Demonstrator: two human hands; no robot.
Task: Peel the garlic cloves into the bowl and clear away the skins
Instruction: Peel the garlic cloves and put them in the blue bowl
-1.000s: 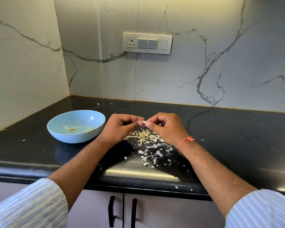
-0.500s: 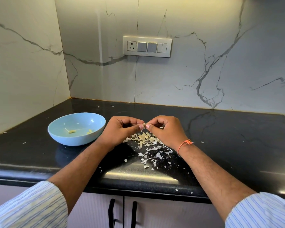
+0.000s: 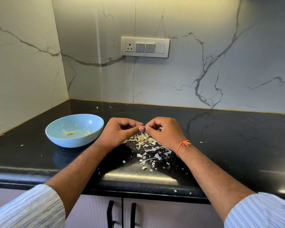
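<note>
My left hand and my right hand meet fingertip to fingertip above the black counter. Both pinch a small garlic clove that is almost wholly hidden by the fingers. A pile of pale garlic skins lies on the counter right under the hands and trails toward the front edge. A light blue bowl stands to the left of my left hand. Two peeled cloves lie inside it.
Marble walls close off the corner behind and to the left. A switch panel sits on the back wall. Stray skin flecks dot the counter near the back and along the front edge. Cupboard doors with black handles are below.
The hands have stayed together on the clove with only small finger movements. The view has tilted slightly, so everything sits a little lower in the frame.
</note>
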